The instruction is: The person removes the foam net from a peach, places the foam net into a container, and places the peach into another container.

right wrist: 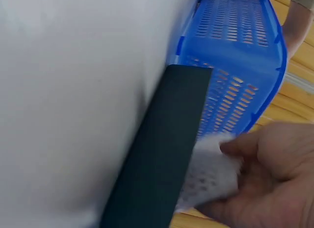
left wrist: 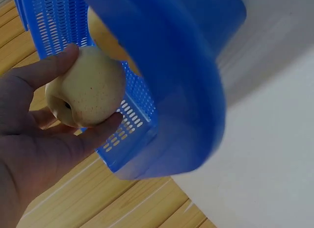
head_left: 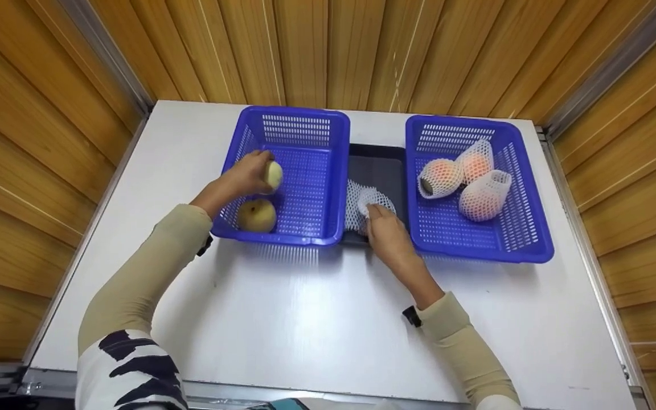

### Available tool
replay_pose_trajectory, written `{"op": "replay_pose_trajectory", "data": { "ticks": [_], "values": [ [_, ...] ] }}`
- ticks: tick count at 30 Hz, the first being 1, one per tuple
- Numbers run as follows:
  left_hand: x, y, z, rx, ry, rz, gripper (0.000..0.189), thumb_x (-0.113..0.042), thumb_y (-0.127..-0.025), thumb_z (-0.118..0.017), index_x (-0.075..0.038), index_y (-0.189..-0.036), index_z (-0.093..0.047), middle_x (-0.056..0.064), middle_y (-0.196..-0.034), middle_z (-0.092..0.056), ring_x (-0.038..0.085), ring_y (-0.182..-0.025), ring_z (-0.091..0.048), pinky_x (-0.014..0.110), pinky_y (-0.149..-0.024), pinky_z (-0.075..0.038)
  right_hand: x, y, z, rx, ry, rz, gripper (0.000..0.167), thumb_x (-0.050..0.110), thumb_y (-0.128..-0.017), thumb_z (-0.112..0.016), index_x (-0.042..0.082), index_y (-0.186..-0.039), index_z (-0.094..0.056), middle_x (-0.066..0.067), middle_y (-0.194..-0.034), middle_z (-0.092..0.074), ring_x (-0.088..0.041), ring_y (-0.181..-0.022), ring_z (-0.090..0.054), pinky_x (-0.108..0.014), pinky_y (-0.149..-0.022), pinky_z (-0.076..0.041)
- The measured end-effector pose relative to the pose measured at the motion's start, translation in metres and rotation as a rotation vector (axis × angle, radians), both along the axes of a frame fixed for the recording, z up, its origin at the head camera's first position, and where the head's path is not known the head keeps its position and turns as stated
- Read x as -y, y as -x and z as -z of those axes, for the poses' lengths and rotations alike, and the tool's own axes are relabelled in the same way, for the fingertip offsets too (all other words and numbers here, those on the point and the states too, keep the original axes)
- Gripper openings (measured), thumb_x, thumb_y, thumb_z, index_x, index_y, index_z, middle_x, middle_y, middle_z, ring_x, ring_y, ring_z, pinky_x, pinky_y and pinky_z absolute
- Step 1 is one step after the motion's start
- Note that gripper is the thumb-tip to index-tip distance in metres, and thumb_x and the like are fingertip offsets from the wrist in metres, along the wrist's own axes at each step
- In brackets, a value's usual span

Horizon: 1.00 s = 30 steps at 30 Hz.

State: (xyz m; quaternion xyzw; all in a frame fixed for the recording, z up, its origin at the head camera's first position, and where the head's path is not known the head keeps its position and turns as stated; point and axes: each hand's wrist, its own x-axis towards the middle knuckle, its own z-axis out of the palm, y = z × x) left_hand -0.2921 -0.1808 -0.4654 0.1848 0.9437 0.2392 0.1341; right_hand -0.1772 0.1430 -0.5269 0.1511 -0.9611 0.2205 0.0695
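Note:
My left hand [head_left: 250, 172] grips a pale yellow apple [left wrist: 91, 86] inside the left blue basket [head_left: 308, 241]. Thumb and fingers curl round its sides, leaving the dimpled end visible in the left wrist view. Just below, a brownish-yellow round fruit [head_left: 257, 215] lies in that basket's near left corner. My right hand [head_left: 389, 233] pinches a white foam net sleeve [right wrist: 208, 176] over the black tray [head_left: 376, 165] between the baskets. More white foam netting [head_left: 354, 205] lies in the tray beside it. Motion blurs the sleeve in the right wrist view.
The right blue basket [head_left: 479, 255] holds three reddish fruits in white foam nets, one of them the near netted fruit [head_left: 480, 199]. All the containers stand on a white table [head_left: 305, 330]. Wood-patterned walls [head_left: 356, 57] enclose its back and sides.

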Motion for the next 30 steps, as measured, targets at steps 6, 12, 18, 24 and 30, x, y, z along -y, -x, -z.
{"op": "replay_pose_trajectory", "data": {
  "ticks": [6, 12, 18, 24, 30],
  "values": [
    [-0.001, 0.002, 0.004, 0.007, 0.040, -0.040, 0.071, -0.009, -0.080, -0.081, 0.009, -0.138, -0.044, 0.032, -0.127, -0.054, 0.045, -0.116, -0.056, 0.055, -0.101, -0.049, 0.008, 0.003, -0.003, -0.308, 0.110, 0.100, 0.040, -0.003, -0.096, -0.060, -0.005, -0.135, -0.059, -0.023, -0.138, -0.058, -0.042, -0.130, -0.052, -0.051, -0.113, -0.041],
    [0.000, 0.001, 0.005, 0.104, 0.140, -0.014, 0.071, -0.009, -0.080, -0.078, 0.009, -0.140, -0.044, 0.031, -0.129, -0.054, 0.044, -0.115, -0.057, 0.054, -0.100, -0.051, 0.010, 0.005, 0.019, -0.156, -0.073, -0.082, 0.039, 0.001, -0.096, -0.061, -0.001, -0.136, -0.061, -0.019, -0.132, -0.063, -0.039, -0.126, -0.055, -0.051, -0.112, -0.042],
    [0.000, 0.000, 0.005, 0.177, 0.210, 0.003, 0.077, -0.016, -0.090, -0.071, 0.008, -0.151, -0.032, 0.035, -0.142, -0.047, 0.047, -0.132, -0.048, 0.056, -0.113, -0.040, 0.008, 0.004, 0.024, 0.102, -0.118, -0.209, 0.042, 0.019, -0.106, -0.052, -0.003, -0.142, -0.055, -0.024, -0.140, -0.057, -0.040, -0.133, -0.049, -0.050, -0.118, -0.035],
    [0.001, -0.001, 0.005, 0.254, 0.282, 0.019, 0.077, -0.019, -0.097, -0.061, 0.007, -0.157, -0.021, 0.035, -0.154, -0.035, 0.047, -0.144, -0.034, 0.057, -0.121, -0.028, 0.005, -0.001, 0.014, 0.140, -0.102, -0.248, 0.044, 0.020, -0.107, -0.048, -0.005, -0.143, -0.053, -0.025, -0.144, -0.053, -0.042, -0.136, -0.046, -0.050, -0.120, -0.032],
    [-0.001, -0.005, 0.004, 0.226, 0.289, 0.030, 0.071, -0.020, -0.099, -0.057, 0.009, -0.155, -0.024, 0.035, -0.153, -0.036, 0.048, -0.144, -0.034, 0.057, -0.121, -0.028, -0.006, -0.009, -0.008, 0.096, -0.038, -0.254, 0.042, 0.014, -0.103, -0.055, -0.004, -0.141, -0.055, -0.023, -0.144, -0.054, -0.042, -0.136, -0.045, -0.050, -0.120, -0.033]
  ]
}}
